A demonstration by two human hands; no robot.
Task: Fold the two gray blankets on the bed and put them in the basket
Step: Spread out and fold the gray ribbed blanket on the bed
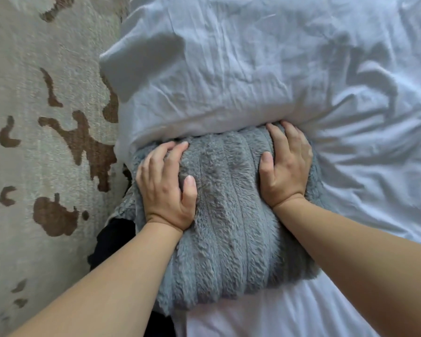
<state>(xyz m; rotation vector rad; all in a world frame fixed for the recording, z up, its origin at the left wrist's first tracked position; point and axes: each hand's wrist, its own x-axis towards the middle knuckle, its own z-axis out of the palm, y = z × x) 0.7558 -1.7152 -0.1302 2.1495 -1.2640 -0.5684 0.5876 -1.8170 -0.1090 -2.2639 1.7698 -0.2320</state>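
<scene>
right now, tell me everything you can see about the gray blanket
The gray blanket is plush and fuzzy with lengthwise ribbed stripes, folded into a thick bundle. It lies on the white sheet at the bed's edge, its far end against the white pillow. The left hand and right hand press down on its top.

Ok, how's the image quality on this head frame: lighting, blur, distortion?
Head view: soft, even daylight, no glare; the gray blanket and both hands are sharp; the rug at the left edge is smeared; the wide-angle lens stretches the forearms toward the bottom corners.
</scene>
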